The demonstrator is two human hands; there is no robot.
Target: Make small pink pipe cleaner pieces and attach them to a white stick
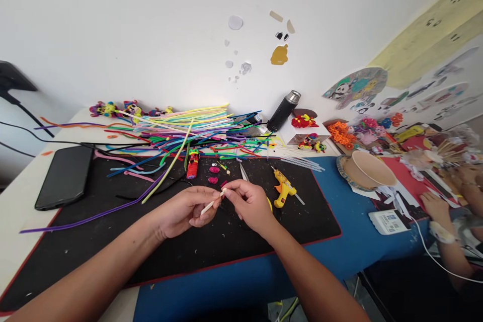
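Observation:
Between my hands is a short cream-coloured fuzzy stem that looks like a pipe cleaner (207, 208). My left hand (187, 211) holds it in closed fingers, its free end sticking out toward the lower left. The fingertips of my right hand (249, 205) pinch the small bent end of it. Just beyond my hands lie pink fuzzy pieces (213, 180) and a small red and yellow figure (192, 163). Scissors (244, 172) lie partly hidden behind my right hand. A yellow glue gun (284, 188) rests to the right of that hand on the black mat (181, 256).
A large heap of coloured pipe cleaners (184, 128) lies along the wall. A black phone (65, 177) is at the left, a black thermos (284, 110) at the back. At right are a bowl (373, 168), a white box (389, 222) and another person's hand (435, 207).

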